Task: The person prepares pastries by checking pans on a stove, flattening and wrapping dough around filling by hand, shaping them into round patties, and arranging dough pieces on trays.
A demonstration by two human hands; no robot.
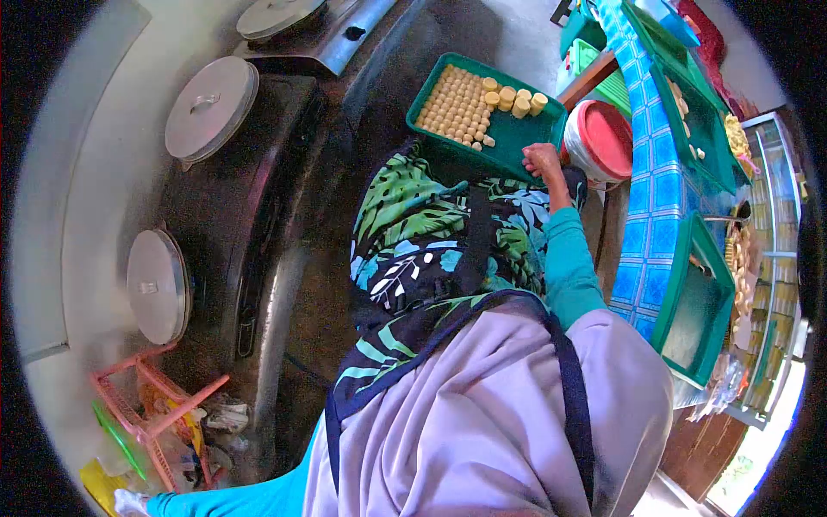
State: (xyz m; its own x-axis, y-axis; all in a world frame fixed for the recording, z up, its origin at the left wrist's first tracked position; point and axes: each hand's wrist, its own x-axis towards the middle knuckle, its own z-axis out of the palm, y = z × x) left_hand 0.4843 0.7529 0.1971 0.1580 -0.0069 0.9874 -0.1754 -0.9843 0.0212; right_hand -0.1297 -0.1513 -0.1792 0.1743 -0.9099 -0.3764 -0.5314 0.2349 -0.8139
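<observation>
My right hand [543, 161], in a teal sleeve, is closed over the near right corner of a green tray [506, 160]. Its fingers are curled in, and anything inside them is hidden. Rows of small round tan pieces [452, 105], perhaps dough or cookies, fill the tray's left side. Several larger pale-yellow cylinders [521, 107] stand beside them. Far out at the lower left edge, my left hand [131, 502] shows pale and small at the end of its teal sleeve. It is close to something yellow [99, 484]; its fingers cannot be made out.
A white bucket with a red lid [605, 138] stands right of the tray. Along the right runs a table with a blue checked cloth [644, 220], bearing green trays [702, 319]. Round lidded pots [211, 108] sit on a dark stove at left, above a pink plastic stool [155, 405].
</observation>
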